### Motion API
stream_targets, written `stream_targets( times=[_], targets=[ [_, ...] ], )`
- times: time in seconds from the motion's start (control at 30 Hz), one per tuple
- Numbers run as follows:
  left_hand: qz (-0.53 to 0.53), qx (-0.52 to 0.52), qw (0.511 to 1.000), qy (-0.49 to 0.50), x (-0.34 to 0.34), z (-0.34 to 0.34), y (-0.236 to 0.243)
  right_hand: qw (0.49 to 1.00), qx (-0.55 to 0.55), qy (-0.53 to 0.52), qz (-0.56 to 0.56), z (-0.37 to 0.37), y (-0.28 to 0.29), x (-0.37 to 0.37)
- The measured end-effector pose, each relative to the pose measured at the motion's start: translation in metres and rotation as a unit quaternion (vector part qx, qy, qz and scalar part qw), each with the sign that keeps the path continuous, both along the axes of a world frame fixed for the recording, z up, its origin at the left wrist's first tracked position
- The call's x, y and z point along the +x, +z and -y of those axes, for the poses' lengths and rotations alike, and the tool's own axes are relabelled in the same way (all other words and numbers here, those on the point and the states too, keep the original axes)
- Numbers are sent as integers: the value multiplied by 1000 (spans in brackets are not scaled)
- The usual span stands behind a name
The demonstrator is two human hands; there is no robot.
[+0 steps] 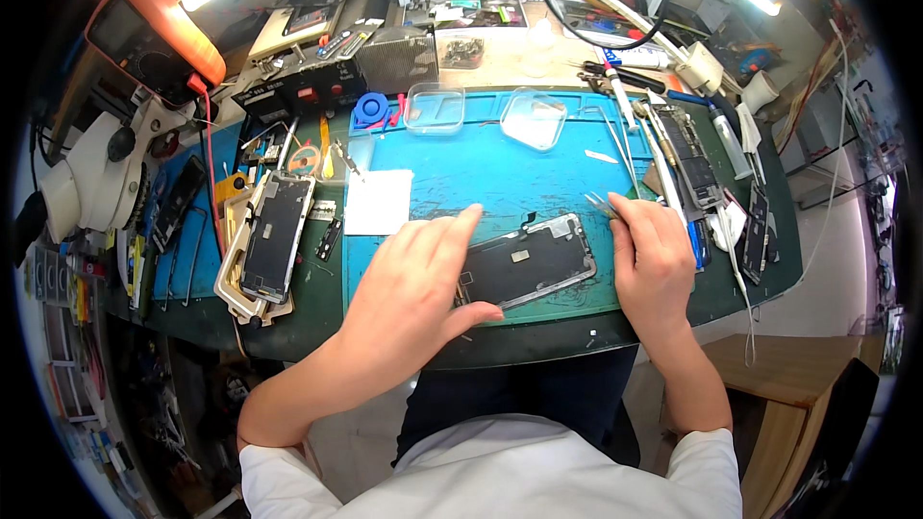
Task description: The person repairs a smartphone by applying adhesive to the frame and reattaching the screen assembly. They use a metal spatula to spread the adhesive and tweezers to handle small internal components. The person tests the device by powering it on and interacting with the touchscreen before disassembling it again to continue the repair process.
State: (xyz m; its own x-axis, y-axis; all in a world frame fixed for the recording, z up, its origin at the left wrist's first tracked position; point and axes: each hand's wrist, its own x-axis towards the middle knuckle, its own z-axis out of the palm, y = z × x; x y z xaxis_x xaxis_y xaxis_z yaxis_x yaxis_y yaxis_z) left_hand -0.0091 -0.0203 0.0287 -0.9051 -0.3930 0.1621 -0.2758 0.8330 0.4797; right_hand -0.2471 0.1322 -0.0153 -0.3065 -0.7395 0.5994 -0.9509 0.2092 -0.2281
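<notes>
A phone screen assembly (531, 259) lies dark back side up on the blue work mat (461, 165), tilted with its right end farther away. A small black flex cable sticks up from its far edge. My left hand (415, 274) is over the assembly's left end, fingers stretched out and thumb apart; the palm hides that end. Just right of the assembly, my right hand (652, 248) pinches a pair of tweezers (601, 205), whose tips point away to the left and stand apart. A white square pad (379, 202) lies beyond my left hand.
Two clear plastic boxes (435, 111) stand at the mat's far edge. To the left are a tray (236, 274) with another phone screen (277, 235), a microscope (106, 168) and an orange multimeter (154, 34). Several tools and an opened phone (687, 154) crowd the right side.
</notes>
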Motion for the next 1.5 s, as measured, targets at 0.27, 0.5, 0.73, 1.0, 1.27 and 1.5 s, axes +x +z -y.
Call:
stream_targets(
  times=[0.27,0.5,0.73,1.0,1.27,1.5],
  targets=[
    [91,-115,989,-10,-26,-5,5,1000,-17,16,1,-2,4,-5],
    [239,-92,965,-56,-53,20,14,999,31,0,34,41,27,-40],
    [320,91,943,-24,-68,26,43,992,110,-53,36,75,18,-52],
    [246,466,849,45,-43,52,23,998,45,-9,40,58,13,-45],
    [63,537,828,149,-31,13,0,999,33,7,-5,57,-6,-47],
    [43,411,893,176,-15,-5,8,983,63,-119,-123,71,5,-66]
  ],
)
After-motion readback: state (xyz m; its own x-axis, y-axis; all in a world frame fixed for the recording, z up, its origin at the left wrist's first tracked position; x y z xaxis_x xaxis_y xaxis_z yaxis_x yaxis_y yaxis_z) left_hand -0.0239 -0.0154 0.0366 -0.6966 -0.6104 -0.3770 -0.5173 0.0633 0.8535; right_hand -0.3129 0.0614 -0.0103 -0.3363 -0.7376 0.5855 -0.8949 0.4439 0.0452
